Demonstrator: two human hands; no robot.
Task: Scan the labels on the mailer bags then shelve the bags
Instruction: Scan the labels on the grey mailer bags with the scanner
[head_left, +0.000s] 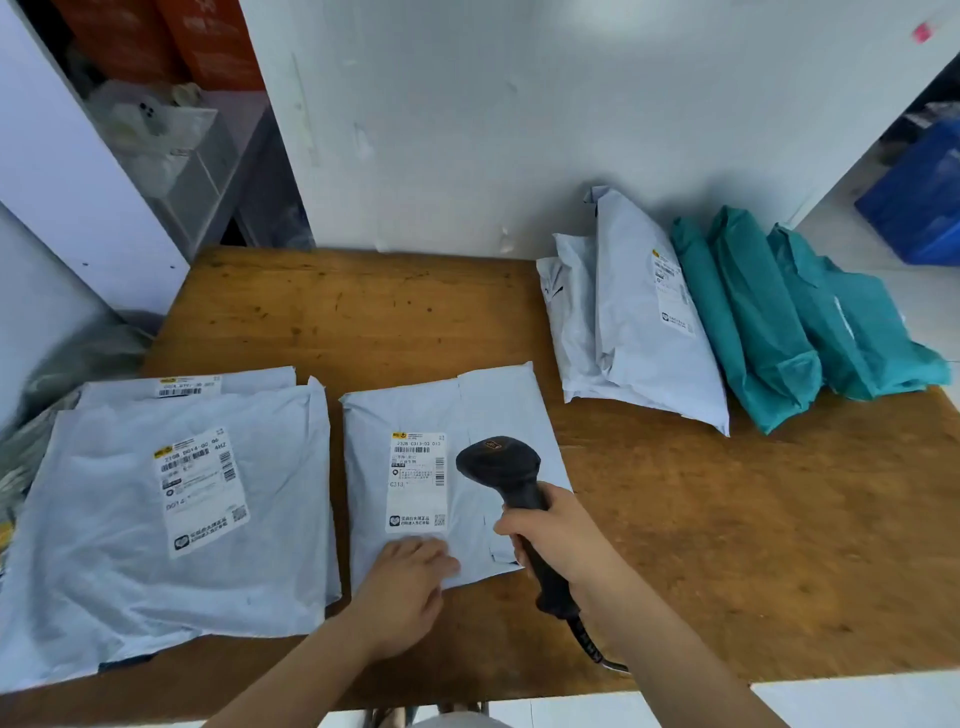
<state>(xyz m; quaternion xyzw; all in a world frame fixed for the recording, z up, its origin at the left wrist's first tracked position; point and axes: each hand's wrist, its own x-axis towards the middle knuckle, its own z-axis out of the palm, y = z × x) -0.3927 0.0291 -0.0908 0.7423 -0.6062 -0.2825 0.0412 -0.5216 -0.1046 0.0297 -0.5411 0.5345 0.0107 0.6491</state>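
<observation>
Fingers (511, 527) around scanner (511, 480) handle.

The label (417, 480) on the middle grey mailer bag (452, 467) read "C313". Left of that bag, another bag's label (200, 491) read "D014"; its smaller print stayed illegible.

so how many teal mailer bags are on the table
3, all at the table's far right, leaning side by side: the left one beside the grey bags, the middle one, and the right one nearest the edge. More could be hidden behind them.
</observation>
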